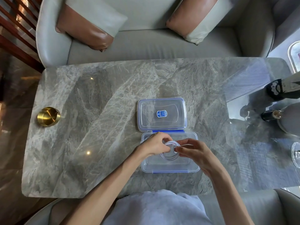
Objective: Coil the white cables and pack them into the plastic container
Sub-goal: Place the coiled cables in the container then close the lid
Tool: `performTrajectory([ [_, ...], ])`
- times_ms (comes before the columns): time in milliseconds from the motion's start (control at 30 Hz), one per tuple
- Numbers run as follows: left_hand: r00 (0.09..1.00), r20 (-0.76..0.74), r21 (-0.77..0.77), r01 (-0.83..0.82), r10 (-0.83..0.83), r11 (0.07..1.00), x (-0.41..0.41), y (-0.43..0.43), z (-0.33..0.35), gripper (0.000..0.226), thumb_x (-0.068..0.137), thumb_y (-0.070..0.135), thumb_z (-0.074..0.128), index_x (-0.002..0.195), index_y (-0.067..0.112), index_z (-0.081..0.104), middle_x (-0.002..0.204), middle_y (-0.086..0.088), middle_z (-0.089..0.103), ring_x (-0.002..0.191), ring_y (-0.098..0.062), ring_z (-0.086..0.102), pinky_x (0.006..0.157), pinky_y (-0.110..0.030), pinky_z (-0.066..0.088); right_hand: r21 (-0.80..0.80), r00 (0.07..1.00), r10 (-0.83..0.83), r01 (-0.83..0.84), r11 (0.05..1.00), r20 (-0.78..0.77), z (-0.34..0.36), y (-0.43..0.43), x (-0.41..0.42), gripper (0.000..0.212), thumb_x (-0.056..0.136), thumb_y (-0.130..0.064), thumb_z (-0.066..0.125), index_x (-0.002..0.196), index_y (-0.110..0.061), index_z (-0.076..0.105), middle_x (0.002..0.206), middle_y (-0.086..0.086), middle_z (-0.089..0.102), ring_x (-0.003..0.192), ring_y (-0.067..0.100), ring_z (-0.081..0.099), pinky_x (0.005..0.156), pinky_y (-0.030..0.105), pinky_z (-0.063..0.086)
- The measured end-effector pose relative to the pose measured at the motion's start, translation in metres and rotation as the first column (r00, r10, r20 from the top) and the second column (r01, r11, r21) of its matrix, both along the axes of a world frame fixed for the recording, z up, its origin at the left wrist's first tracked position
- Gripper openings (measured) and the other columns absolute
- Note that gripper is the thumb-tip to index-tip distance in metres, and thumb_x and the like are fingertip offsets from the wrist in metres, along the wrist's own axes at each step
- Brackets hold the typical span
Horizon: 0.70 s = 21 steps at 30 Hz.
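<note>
While our left hand (155, 146) and right hand (194, 151) both pinched a nearly wound white cable (170, 153) over the open container (169, 166), we judged packing barely begun.

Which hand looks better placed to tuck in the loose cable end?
Probably the right hand: its fingertips sit by the straight tail leaving the white cable coil, while the left hand pinches the loops together over the open plastic container.

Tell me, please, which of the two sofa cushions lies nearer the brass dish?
The left cushion, on the brass dish's side of the sofa; the right cushion lies toward the far end.
</note>
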<state>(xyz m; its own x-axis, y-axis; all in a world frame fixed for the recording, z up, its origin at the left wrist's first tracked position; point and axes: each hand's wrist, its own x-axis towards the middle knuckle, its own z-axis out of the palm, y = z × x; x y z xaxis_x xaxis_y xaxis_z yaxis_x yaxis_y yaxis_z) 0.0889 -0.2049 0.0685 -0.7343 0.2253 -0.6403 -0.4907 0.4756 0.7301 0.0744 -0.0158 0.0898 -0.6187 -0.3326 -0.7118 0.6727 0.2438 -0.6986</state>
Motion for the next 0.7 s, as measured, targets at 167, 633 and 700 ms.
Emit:
performTrajectory([
  [167,0.962,0.269,0.345,-0.138,0.043,0.928,0.009,-0.013,-0.005,0.032,0.088,0.037,0.063,0.099,0.008,0.071,0.087,0.005,0.063,0.079,-0.009,0.052,0.066,-0.024,0.041,-0.053,0.988,-0.119,0.125,0.991,0.102,-0.006,0.006,-0.002,0.023,0.084,-0.001,0.07,0.106,0.005,0.07,0.095,0.016,0.074,0.086,0.017,0.068,0.079,0.022,0.055],
  [633,0.927,-0.184,-0.147,-0.354,0.326,0.924,0.034,-0.005,-0.032,0.018,0.087,0.021,0.07,0.103,0.016,0.076,0.093,0.0,0.072,0.078,-0.009,0.062,0.076,-0.014,0.047,0.103,0.934,-0.357,0.355,0.929,0.001,-0.047,0.009,0.005,0.015,0.084,0.002,0.071,0.098,0.0,0.071,0.075,0.006,0.074,0.067,0.012,0.067,0.07,0.019,0.056],
  [700,0.913,-0.295,-0.236,-0.355,0.282,0.904,0.038,-0.002,-0.038,0.025,0.088,0.01,0.064,0.112,0.013,0.071,0.093,-0.005,0.069,0.085,-0.019,0.06,0.089,-0.03,0.047,0.132,0.895,-0.446,0.441,0.888,0.009,-0.064,0.011,0.008,0.017,0.085,0.004,0.07,0.101,0.003,0.07,0.07,0.004,0.073,0.061,0.007,0.066,0.065,0.015,0.055],
])
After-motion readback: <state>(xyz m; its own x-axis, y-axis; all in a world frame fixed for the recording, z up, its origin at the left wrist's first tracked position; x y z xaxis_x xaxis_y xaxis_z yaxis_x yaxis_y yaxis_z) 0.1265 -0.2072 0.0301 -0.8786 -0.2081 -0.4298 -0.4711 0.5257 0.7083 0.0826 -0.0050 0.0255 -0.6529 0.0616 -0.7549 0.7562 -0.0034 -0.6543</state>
